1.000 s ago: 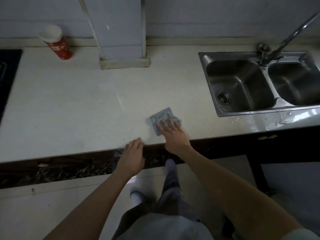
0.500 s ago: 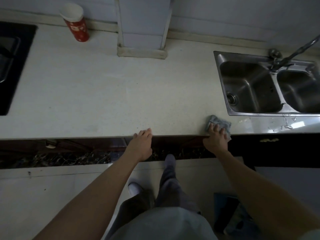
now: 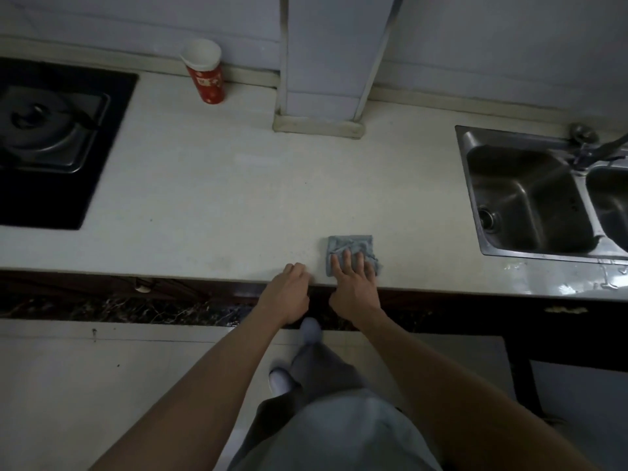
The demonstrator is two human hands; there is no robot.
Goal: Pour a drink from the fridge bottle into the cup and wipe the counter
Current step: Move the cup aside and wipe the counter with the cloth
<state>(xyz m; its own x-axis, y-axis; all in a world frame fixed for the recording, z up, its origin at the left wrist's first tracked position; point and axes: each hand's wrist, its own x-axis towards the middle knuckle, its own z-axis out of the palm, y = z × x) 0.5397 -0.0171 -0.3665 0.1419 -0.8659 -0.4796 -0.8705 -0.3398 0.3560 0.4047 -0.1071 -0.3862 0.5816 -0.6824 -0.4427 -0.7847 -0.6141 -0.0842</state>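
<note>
Flat and spread, the fingers of the right hand (image 3: 353,283) pressed down on a small grey-blue cloth (image 3: 351,248), not curled round it, the palm reaching back over the near edge of the counter (image 3: 204,198). Just to its left, the left hand (image 3: 287,294) rested on that same near edge with its fingers loosely bent and nothing held in them; the two hands lay close together but apart. From the head view the cloth sat crumpled and roughly square on the pale counter near the front edge, right of centre and well left of the sink (image 3: 530,246). A red paper cup (image 3: 205,76) with a white rim stood upright at the far side of the counter, close to the wall, between the gas stove (image 3: 51,137) at the far left and a square white pillar (image 3: 323,73) rising from the counter's back edge; what the cup held could not be seen. On the right, the stainless double sink showed a drain in its left basin and a faucet (image 3: 601,149) reaching in from the far right. Wet patches glinted on the steel rim in front of the basins. Below the counter, grey trousers (image 3: 319,372) and pale footwear (image 3: 311,329) showed over a light floor.
</note>
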